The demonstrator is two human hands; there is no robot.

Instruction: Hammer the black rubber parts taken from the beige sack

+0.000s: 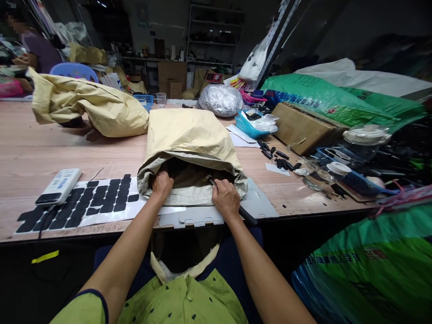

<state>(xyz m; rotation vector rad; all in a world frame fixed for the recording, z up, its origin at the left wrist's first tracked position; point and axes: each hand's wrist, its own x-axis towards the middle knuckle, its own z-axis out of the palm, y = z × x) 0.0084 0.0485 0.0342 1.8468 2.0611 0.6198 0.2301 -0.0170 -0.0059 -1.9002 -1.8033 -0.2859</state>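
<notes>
A cream paper-like sack (191, 130) lies on the table in front of me, its grey-lined mouth towards me. My left hand (163, 184) reaches into the left side of the mouth; its fingertips are hidden in the dark inside, so its grip does not show. At the right of the mouth, my right hand (227, 197) is closed around a black-handled tool (249, 216). The tool's small metal head points into the opening. What lies inside the sack is too dark to make out.
Left are a sheet of black stickers (110, 195), a white electronic device (59, 186) and another cream sack (101, 105). Small black parts (281, 162), a cardboard box (303, 128) and a blue tray (251, 123) lie right. Someone sits at far left (40, 47).
</notes>
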